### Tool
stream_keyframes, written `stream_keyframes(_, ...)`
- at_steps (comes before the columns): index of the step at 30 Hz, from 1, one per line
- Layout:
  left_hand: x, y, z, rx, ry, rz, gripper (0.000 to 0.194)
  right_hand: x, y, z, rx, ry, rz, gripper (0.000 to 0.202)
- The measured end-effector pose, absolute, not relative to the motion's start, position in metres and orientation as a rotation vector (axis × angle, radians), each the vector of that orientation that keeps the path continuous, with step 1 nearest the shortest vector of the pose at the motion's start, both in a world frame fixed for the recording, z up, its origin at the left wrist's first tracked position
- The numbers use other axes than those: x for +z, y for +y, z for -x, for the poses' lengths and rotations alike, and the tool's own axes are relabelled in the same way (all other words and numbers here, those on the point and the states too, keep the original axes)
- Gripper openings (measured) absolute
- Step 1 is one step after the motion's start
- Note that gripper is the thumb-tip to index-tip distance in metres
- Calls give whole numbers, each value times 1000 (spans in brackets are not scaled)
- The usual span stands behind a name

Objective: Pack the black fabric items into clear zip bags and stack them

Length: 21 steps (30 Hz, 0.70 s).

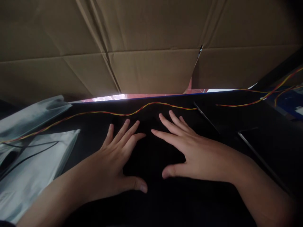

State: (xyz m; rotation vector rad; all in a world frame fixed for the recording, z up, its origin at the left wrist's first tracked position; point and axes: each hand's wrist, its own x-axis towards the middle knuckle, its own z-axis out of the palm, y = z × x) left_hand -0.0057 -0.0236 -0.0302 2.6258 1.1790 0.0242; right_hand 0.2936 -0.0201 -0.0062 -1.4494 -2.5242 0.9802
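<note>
My left hand (120, 151) is open, palm down, with its fingers spread over the black surface (151, 201). Facing it, my right hand (184, 142) is open too, fingers and thumb apart. Neither hand holds anything, and a gap separates them. Whether the palms rest on the surface or hover just above it, I cannot tell. Beyond the fingertips runs a twisted red and yellow wire (144, 108). A dark flat panel (217, 116) with a pale edge lies past my right hand.
Clear plastic bags (47, 157) lie at the left, with a thin black cable (35, 145) across them. Folded cardboard (151, 69) stands as a wall at the back. Another dark flat piece with a shiny edge (258, 154) is beside my right forearm. Blue material (284, 101) shows at far right.
</note>
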Motion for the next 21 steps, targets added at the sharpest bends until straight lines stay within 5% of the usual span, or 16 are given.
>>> stream_keyframes(10,-42,-38,-4,-29,1083,-2635,170,-19,-34,-271,972,-2722,1120,154)
stream_keyframes(13,-36,-37,-2,-69,1086,-2602,178,-14,-30,-278,1088,-2690,1198,152)
stream_keyframes(15,-30,-31,-2,-9,1114,-2614,156,-10,-23,-283,1045,-2608,1240,124)
stream_keyframes(18,-22,-15,-3,177,1206,-2632,87,-10,-9,-290,742,-2443,1352,70)
stream_keyframes(21,-24,2,0,324,1378,-2659,53,-18,2,-293,504,-2375,1407,49)
